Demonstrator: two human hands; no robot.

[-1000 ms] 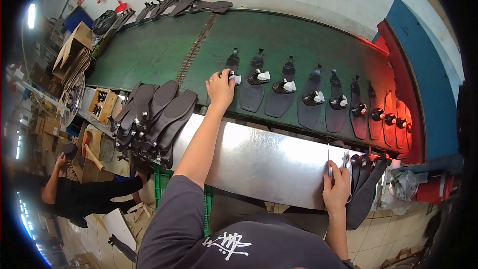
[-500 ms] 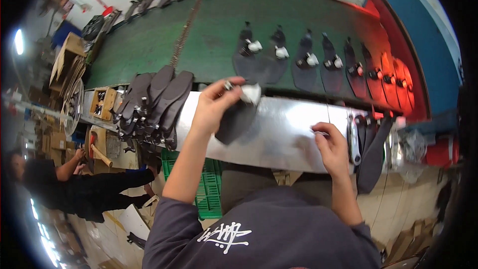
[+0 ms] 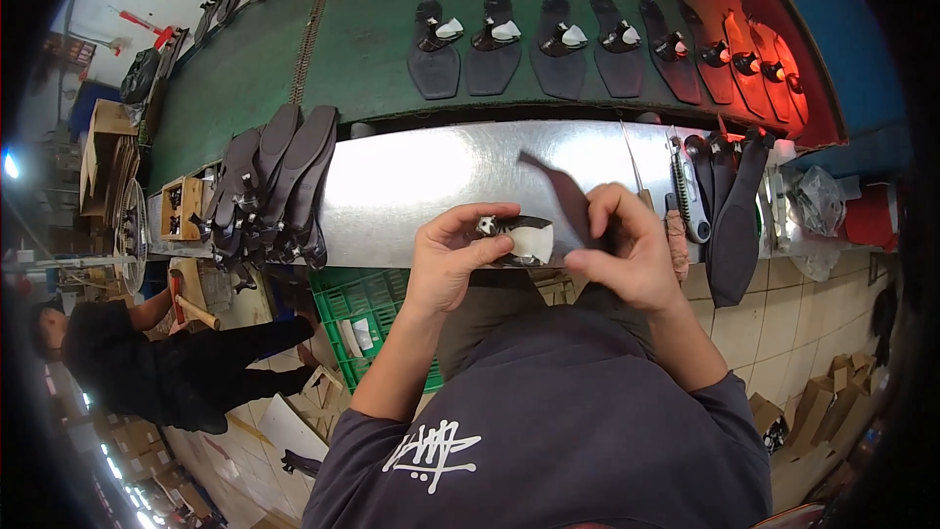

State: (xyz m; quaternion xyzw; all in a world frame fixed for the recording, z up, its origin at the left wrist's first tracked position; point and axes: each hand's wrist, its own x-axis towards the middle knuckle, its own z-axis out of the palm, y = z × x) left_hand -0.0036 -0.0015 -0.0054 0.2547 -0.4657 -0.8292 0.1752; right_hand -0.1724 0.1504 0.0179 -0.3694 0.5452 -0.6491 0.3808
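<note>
One wide green belt carries a row of dark soles, and beside it I see a shiny metal bench. Over the bench's near edge, the right hand grips a dark sole between thumb and fingers; the left hand pinches a black strap. Whether these two are joined, I cannot tell. I judge the sole light and bendy, best taken by its side edges; the glossy strap is perhaps slippery. The sole looks blurred, tilted, narrow at its far end. Smaller is a white wrap, lying against the strap.
</note>
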